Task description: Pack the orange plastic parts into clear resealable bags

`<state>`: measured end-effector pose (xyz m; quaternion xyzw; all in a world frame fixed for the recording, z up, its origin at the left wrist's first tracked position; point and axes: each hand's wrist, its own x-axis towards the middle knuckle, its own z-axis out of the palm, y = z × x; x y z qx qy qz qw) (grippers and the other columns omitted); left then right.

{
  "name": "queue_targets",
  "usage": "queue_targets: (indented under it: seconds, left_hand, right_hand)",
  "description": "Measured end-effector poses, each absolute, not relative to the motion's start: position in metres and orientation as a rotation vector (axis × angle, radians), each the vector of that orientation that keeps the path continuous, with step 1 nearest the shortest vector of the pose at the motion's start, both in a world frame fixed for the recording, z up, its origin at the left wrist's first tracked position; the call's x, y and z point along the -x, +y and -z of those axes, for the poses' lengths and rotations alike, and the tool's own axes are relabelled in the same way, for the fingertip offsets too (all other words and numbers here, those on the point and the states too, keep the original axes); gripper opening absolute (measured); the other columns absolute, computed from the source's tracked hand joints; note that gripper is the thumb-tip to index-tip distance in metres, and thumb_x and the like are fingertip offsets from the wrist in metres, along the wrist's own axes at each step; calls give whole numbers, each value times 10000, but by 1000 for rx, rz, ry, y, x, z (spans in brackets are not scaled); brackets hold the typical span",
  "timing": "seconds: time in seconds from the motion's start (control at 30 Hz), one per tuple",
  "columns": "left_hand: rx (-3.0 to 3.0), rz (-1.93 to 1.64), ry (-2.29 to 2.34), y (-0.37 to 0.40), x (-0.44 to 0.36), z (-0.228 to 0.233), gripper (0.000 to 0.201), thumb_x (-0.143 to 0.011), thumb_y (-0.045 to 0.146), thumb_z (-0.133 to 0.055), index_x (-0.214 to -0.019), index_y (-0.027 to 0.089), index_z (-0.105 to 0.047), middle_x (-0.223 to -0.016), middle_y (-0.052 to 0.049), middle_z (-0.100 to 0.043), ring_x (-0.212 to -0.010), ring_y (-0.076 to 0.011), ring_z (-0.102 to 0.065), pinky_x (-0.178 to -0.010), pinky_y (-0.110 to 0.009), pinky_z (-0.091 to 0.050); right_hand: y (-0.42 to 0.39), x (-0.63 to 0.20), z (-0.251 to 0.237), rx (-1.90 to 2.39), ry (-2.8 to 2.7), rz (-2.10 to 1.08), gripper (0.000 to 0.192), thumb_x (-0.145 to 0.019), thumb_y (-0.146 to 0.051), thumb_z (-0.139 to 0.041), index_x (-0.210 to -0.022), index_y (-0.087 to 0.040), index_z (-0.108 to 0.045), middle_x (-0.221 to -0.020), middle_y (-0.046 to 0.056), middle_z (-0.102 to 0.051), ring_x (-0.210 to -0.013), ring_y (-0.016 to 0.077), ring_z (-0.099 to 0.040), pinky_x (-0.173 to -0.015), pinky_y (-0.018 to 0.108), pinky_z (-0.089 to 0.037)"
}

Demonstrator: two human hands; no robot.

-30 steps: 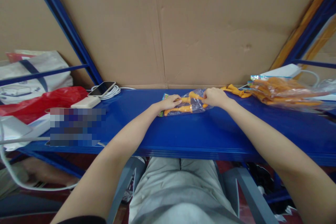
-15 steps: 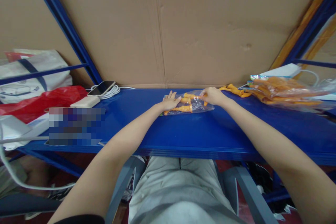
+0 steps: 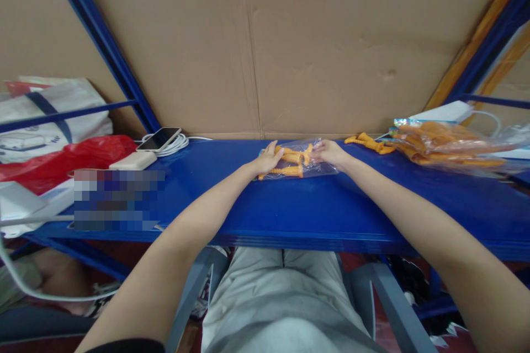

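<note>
While my left hand (image 3: pixel 267 160) lies with fingers spread flat on one end of the clear bag of orange pieces (image 3: pixel 296 161), my right hand (image 3: pixel 330 152) pinches its other end between curled fingers. It rests mid-shelf on the blue shelf (image 3: pixel 290 204), with a loose orange piece (image 3: pixel 370 143) near my right hand.

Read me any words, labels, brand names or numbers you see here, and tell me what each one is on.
No text can be read.
White bag at far left: dark printing, too blurred to read.
Clear packet of orange pieces between the left hand and right hand: coloured edge, no legible words.
Pile of packets at right: coloured header strip, unreadable.
Pixelated patch on the blue shelf: hidden.
</note>
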<state>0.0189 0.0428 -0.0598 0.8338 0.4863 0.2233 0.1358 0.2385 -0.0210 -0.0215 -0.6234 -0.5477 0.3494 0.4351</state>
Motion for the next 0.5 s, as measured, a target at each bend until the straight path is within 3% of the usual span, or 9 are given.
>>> queue_targets:
  seconds: [0.17, 0.27, 0.33, 0.4, 0.5]
  left_hand:
    - [-2456, -570, 1424, 41, -20, 59, 658, -977, 525, -249, -1514, 148, -287, -1611, -185, -319, -1513, -268, -254, -1201, -418, -258]
    - [-2509, -540, 1452, 34, -21, 52, 624, -986, 496, -251, -1491, 134, -318, -1608, -191, -322, -1509, -258, -267, -1205, -404, -248]
    - [-2564, -552, 1476, 28, -22, 46, 595, -990, 476, -267, -1469, 130, -343, -1608, -194, -317, -1500, -277, -287, -1201, -456, -248]
    - [-2622, -572, 1472, 23, -22, 40, 552, -997, 455, -265, -1415, 120, -402, -1601, -199, -329, -1483, -292, -318, -1191, -493, -259]
    - [-2730, -578, 1333, 17, -24, 36, 470, -1007, 421, -248, -1264, 130, -512, -1561, -182, -407, -1455, -271, -367, -1182, -451, -289]
  right_hand:
    - [-27, -238, 18, 1505, -1325, -1048, 244, -856, 13, -597, -725, -172, -506, -589, -14, -609, -560, 101, -639, -804, 324, -605]
    - [-25, -238, 20, 1473, -1305, -1053, 234, -834, 37, -601, -750, -170, -532, -628, -1, -634, -624, 110, -669, -825, 316, -607]
    - [-24, -238, 22, 1451, -1293, -1056, 236, -795, 58, -627, -761, -165, -556, -694, 14, -668, -701, 114, -693, -852, 294, -599]
    - [-23, -238, 22, 1454, -1299, -1050, 232, -772, 57, -648, -760, -162, -574, -743, 22, -689, -765, 119, -704, -881, 284, -589]
    - [-24, -238, 22, 1475, -1342, -1064, 203, -797, 27, -650, -730, -156, -590, -716, 24, -687, -743, 117, -696, -899, 296, -585]
